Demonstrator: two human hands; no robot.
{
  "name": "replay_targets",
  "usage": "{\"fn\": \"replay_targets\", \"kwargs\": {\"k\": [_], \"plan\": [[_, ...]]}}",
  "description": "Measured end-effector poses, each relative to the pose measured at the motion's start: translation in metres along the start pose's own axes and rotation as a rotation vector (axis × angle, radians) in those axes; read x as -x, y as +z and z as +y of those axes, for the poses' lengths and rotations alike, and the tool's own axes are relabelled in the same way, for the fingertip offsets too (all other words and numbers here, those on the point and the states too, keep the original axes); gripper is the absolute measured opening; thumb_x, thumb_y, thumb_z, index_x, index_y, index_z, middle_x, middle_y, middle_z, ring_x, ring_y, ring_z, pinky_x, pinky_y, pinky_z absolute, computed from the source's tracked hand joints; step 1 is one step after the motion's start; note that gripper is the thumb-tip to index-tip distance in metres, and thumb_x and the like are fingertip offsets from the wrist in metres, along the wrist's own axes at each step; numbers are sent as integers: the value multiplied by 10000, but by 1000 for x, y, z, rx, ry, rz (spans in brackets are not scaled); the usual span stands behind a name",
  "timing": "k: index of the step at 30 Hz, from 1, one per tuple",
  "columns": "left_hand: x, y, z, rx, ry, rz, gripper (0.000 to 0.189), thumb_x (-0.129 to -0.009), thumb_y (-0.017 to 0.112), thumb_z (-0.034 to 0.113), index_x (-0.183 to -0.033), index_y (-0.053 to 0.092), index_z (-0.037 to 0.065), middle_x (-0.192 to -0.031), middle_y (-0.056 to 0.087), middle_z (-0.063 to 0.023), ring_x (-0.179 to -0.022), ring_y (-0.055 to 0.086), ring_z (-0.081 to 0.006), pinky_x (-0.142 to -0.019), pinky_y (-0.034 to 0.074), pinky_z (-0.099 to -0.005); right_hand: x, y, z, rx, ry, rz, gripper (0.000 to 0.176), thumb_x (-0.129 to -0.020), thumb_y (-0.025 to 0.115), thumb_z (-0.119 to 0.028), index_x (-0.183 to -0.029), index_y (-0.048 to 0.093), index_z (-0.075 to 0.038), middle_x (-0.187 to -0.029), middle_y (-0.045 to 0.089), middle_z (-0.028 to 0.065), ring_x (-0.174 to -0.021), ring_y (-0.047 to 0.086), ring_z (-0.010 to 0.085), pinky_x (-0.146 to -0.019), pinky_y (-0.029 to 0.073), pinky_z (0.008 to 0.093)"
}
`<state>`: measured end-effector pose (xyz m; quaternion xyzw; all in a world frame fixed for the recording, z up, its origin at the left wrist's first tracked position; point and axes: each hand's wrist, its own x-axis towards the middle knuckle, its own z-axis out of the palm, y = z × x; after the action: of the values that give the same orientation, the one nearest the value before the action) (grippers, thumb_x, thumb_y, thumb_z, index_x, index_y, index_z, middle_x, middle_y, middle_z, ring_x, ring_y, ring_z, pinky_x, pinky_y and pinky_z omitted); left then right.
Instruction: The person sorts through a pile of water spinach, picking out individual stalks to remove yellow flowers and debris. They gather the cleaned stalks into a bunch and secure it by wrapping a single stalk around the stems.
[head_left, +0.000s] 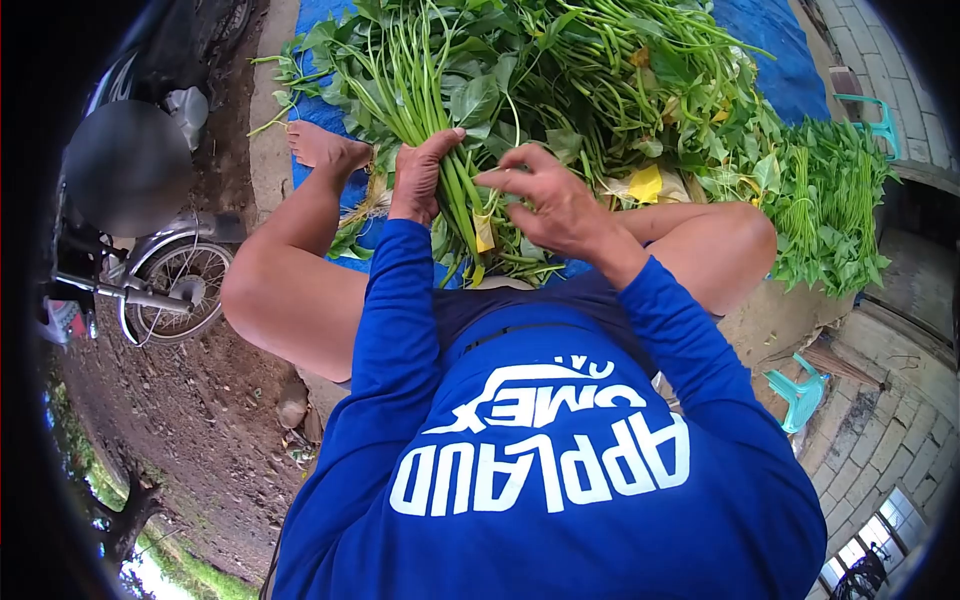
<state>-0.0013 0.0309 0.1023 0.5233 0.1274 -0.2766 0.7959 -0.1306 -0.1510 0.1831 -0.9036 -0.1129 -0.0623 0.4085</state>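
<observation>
My left hand (415, 180) is wrapped round a bundle of long-stemmed leafy greens (425, 85), its thumb lying across the stems. The leaves fan out away from me, and the cut ends point toward my lap. A yellow leaf (484, 232) clings near the stem ends. Just to the right, my right hand (560, 205) has its fingers bent and apart, with the index fingertip right at the stems. Nothing shows in its grasp. Beyond both hands lies a large heap of the same greens (600, 90), with some yellowed leaves (645, 184) among them.
A blue tarp (775, 45) lies under the heap. At right stand neatly bundled greens (825, 205). Turquoise plastic stools (798, 392) are on the paved side. A parked motorcycle's wheel (180, 288) is at left on bare soil. My bent legs (300, 270) frame the work area.
</observation>
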Motion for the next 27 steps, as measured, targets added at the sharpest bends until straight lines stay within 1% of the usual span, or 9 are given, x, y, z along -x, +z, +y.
{"fn": "replay_targets", "kwargs": {"k": [4,5,8,9,12,16,21,25,27], "plan": [[3,1,3,-16,-42,-21,239,-862,841,116,-1026,721,-8,-852,737,-70,-673,717,-170,-618,611,-319,-12,0,8,-99,63,-99,157,-912,783,-160,-1056,812,-104,-1039,731,100,-1086,698,309,-913,571,391],[4,-1,4,-23,-50,-28,237,-861,842,116,-1024,722,-8,-849,737,-70,-672,718,-170,-618,611,-319,-14,2,8,-313,254,-21,178,-958,774,-236,-995,816,-66,-912,749,81,-918,732,236,-819,575,352],[3,-4,1,-2,-68,-53,239,-863,844,120,-1022,718,-7,-840,740,-74,-646,717,-174,-603,612,-320,-23,3,31,-503,871,27,324,-1004,747,-335,-984,805,-16,-794,741,53,-767,704,155,-740,555,315],[3,-2,2,9,-69,-49,241,-864,844,122,-1022,715,-8,-840,741,-76,-639,715,-175,-597,613,-322,-24,6,35,-525,947,35,429,-1020,724,-398,-949,788,21,-760,729,40,-746,676,112,-724,541,299],[-1,-5,3,-8,-73,-33,228,-909,813,161,-1048,718,8,-860,746,-80,-672,725,-193,-609,632,-350,-14,7,39,-416,923,32,450,-1024,720,-430,-932,776,6,-819,745,54,-774,680,128,-722,541,314],[-5,-14,3,23,-95,-41,243,-925,791,156,-1089,711,-4,-920,765,-112,-755,763,-227,-692,668,-381,4,22,27,-224,349,459,99,-926,727,-131,-926,775,-45,-901,709,85,-831,692,230,-738,554,359],[-11,-15,3,114,-137,-72,270,-943,767,152,-1141,700,-20,-993,778,-150,-858,790,-270,-810,687,-427,8,8,-10,35,-42,-41,283,-804,722,-46,-1058,790,-150,-1037,632,70,-986,678,279,-820,587,393],[-14,-19,6,109,-126,-57,260,-945,769,152,-1138,703,-9,-992,777,-144,-851,786,-269,-807,685,-426,11,11,-8,221,-62,-68,388,-829,758,-60,-1207,723,-141,-1130,604,74,-1030,653,301,-799,579,413],[-10,-21,7,82,-125,-27,230,-937,781,149,-1106,711,9,-969,774,-123,-803,775,-250,-749,678,-405,9,8,-9,292,-132,-29,281,-846,746,-60,-1119,702,-107,-1111,614,86,-1006,648,305,-772,570,421]]}}
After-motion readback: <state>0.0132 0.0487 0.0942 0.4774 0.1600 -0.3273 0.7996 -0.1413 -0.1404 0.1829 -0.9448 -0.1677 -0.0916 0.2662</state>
